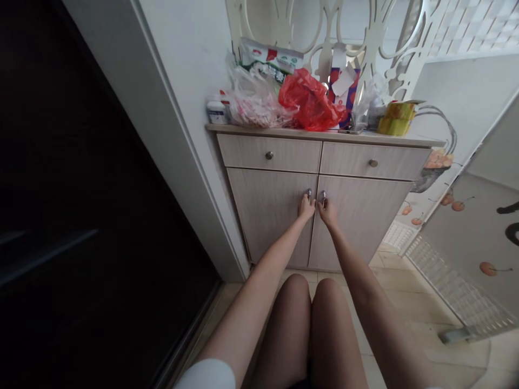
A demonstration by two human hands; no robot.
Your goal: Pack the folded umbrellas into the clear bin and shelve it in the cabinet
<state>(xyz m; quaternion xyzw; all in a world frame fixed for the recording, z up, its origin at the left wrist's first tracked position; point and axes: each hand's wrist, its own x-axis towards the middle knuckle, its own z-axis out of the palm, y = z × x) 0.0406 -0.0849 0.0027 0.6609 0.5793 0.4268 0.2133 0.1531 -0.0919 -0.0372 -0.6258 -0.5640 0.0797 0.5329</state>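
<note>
A pale wood-grain cabinet stands before me, its left door (267, 216) and right door (365, 216) both shut. My left hand (307, 207) is closed on the left metal door handle (309, 192). On the other door, my right hand (326, 210) has its fingers closed around the right metal door handle (324, 195). Both arms reach forward over my knees. The lower part of each handle is hidden by the fingers. Above the doors sit the left drawer (243, 151) and the right drawer (348, 162), each with a round knob.
On the cabinet top (421, 141) lie a red plastic bag (310, 100), a clear plastic bag (259, 100), a white bottle (217, 111), a purple box (344, 86) and yellow tape rolls (396, 118). A dark door (81, 216) is at left; a cherry-patterned panel (466, 232) stands at right.
</note>
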